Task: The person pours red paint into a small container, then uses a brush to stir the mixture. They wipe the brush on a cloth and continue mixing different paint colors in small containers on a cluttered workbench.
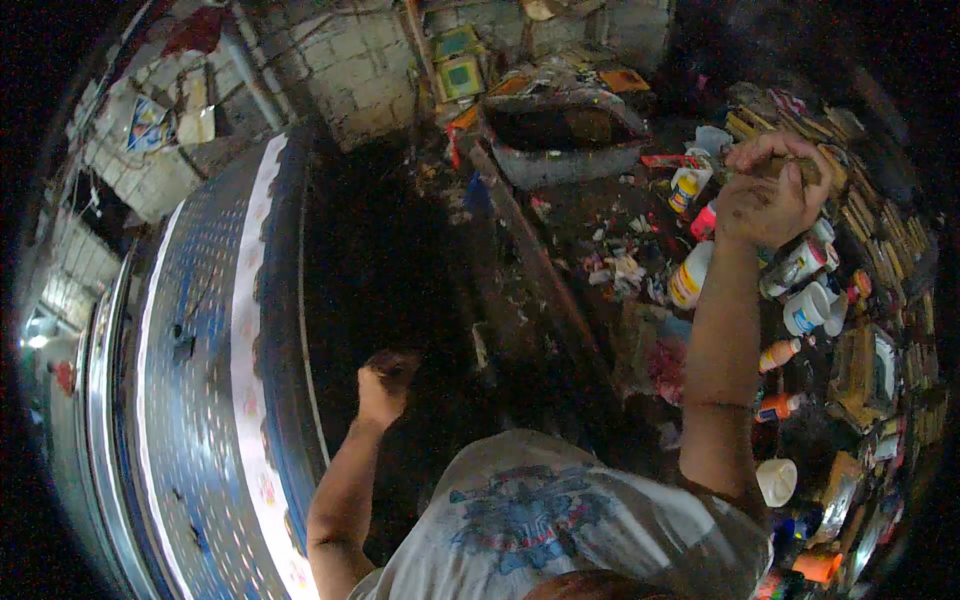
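Observation:
My right hand (776, 191) is raised at the upper right, over a crowd of bottles and tubs. Its fingers curl around a dim brownish area; whether that is a held thing or the background, I cannot tell. Beneath it are a white jar with a yellow label (691, 276), a bright pink container (703, 222) and a clear-sided bottle (791, 268). My left hand (386, 388) hangs low in shadow over the dark floor, beside a long table with a printed cloth (199, 390). Its fingers are bent and too dark to read.
A grimy rectangular basin (570, 165) stands at the back against a block wall (352, 82). Scraps of rag or paper (619, 270) litter the surface before it. Wooden frames (866, 375) are stacked along the right. An open white tub (806, 309) stands among the bottles.

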